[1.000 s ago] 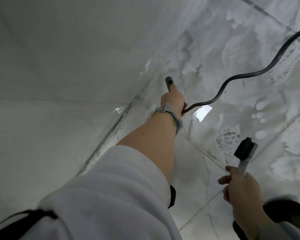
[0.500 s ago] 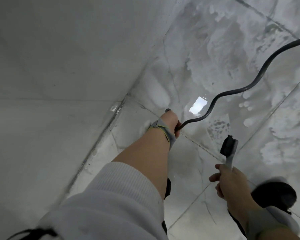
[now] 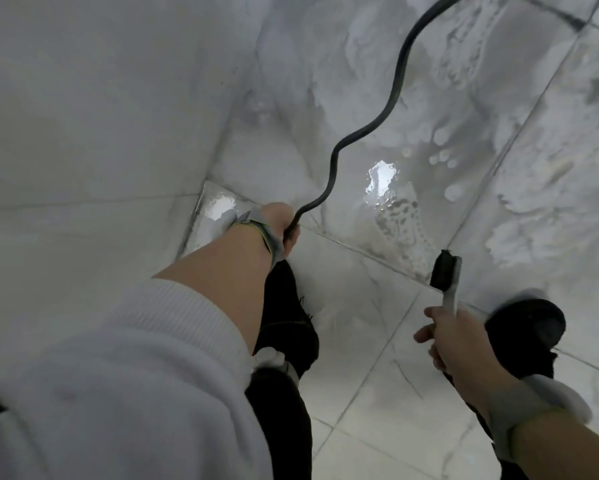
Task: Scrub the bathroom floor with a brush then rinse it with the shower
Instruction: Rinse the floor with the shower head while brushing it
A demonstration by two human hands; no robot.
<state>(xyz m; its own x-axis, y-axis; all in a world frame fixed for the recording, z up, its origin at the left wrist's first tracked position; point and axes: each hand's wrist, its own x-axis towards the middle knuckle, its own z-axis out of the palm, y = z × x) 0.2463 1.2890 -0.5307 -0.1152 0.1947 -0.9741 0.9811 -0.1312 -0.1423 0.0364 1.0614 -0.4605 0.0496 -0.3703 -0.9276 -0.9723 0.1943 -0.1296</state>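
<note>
Head view: wet marble-tile floor (image 3: 377, 358) fills frame, soap foam (image 3: 550, 188) spread over far and right tiles, glare patch at centre. Pale wall (image 3: 83, 116) on left. White sleeve (image 3: 118, 375) near left. Dark shower hose (image 3: 391, 102) snakes from far top down into left hand (image 3: 280, 225); grip curled round hose end, shower head hidden behind hand. Right hand (image 3: 457, 344) near right, grip wrapped round white handle of brush (image 3: 447, 271), black bristle head pointing far, held above floor. Dark shoe (image 3: 530, 323) just right of brush.
</note>
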